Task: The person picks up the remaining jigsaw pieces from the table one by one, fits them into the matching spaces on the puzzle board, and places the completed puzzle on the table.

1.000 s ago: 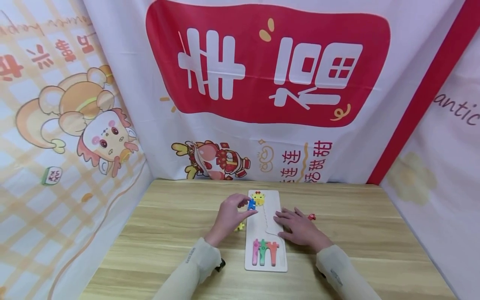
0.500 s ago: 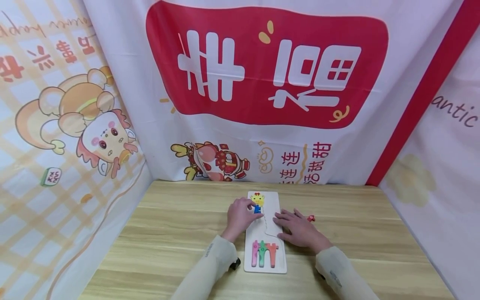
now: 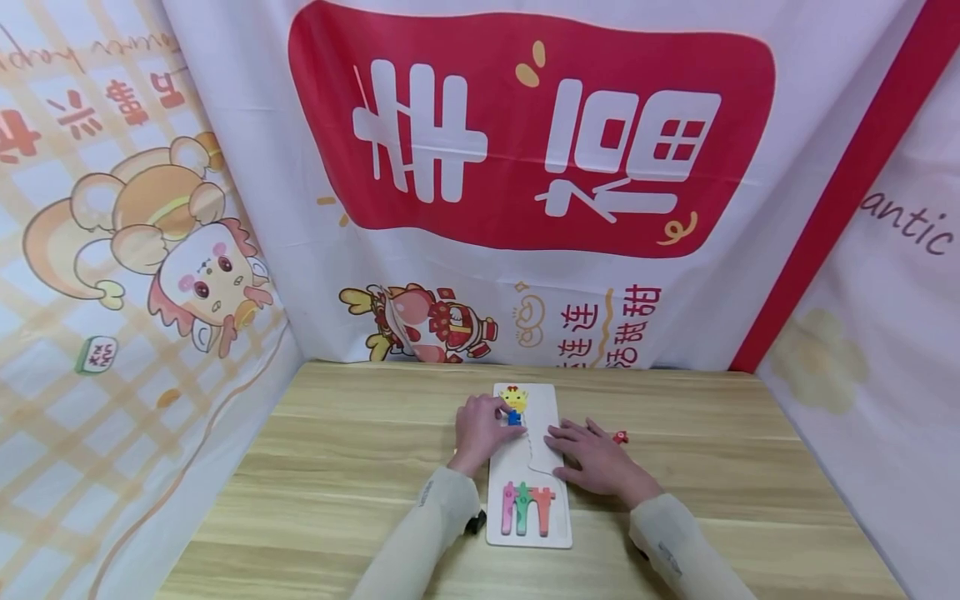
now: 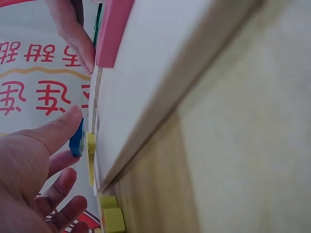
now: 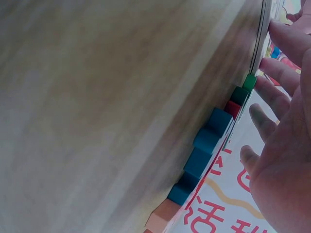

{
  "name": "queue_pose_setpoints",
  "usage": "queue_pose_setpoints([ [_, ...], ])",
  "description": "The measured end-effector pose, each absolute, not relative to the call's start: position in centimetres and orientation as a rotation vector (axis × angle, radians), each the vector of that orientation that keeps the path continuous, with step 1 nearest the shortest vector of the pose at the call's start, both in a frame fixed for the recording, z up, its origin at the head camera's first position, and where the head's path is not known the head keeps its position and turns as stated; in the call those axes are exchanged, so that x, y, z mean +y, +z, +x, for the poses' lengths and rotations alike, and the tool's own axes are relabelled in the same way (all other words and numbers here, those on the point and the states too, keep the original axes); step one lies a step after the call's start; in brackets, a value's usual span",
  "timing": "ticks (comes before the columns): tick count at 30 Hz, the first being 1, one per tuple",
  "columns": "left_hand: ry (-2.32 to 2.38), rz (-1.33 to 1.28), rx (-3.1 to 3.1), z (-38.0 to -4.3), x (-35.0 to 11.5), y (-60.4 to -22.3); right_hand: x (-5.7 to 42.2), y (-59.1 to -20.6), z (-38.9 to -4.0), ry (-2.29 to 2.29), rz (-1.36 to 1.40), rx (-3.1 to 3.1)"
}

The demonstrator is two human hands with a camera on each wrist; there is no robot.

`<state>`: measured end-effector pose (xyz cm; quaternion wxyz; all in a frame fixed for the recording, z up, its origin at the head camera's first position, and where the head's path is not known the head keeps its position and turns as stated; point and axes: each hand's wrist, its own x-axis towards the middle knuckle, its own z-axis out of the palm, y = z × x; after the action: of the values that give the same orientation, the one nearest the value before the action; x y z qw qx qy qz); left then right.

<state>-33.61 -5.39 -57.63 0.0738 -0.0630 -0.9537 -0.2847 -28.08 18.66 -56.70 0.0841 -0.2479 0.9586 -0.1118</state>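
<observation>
A white puzzle board (image 3: pixel 543 521) lies lengthwise in front of me, with a yellow giraffe-head piece (image 3: pixel 513 398) at its far end. My left hand (image 3: pixel 478 429) pinches a blue puzzle piece (image 3: pixel 514 417) between thumb and index finger, just below the head. In the left wrist view the blue piece (image 4: pixel 77 140) sits close to the board's face, but contact is unclear. My right hand (image 3: pixel 596 457) rests with spread fingers on the board's right edge. Pink (image 3: pixel 507 508), green (image 3: pixel 522 510) and orange (image 3: pixel 543 510) leg pieces lie at the near end.
A red piece (image 3: pixel 620 437) lies on the wooden table (image 3: pixel 720 467) beyond my right hand. The right wrist view shows blue (image 5: pixel 199 160), green (image 5: pixel 249 82) and orange (image 5: pixel 163 216) pieces there. Yellow pieces (image 4: pixel 114 219) lie left of the board. A printed cloth (image 3: pixel 525 317) hangs behind.
My left hand has moved right, bringing the blue piece from the board's left edge to just under the giraffe head, then nearly stopped. My right hand has stayed in place.
</observation>
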Motion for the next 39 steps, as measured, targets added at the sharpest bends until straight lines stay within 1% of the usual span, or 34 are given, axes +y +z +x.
queue_pose_setpoints([
  [28, -0.746, -0.111, -2.93, -33.75, -4.75, -56.97, 18.58, -56.79, -28.03, -0.346, -0.731, 2.856],
  [39, -0.638, -0.184, -2.936, -33.69, -4.65, -56.66, 18.6, -56.76, -28.03, -0.342, -0.721, 2.862],
])
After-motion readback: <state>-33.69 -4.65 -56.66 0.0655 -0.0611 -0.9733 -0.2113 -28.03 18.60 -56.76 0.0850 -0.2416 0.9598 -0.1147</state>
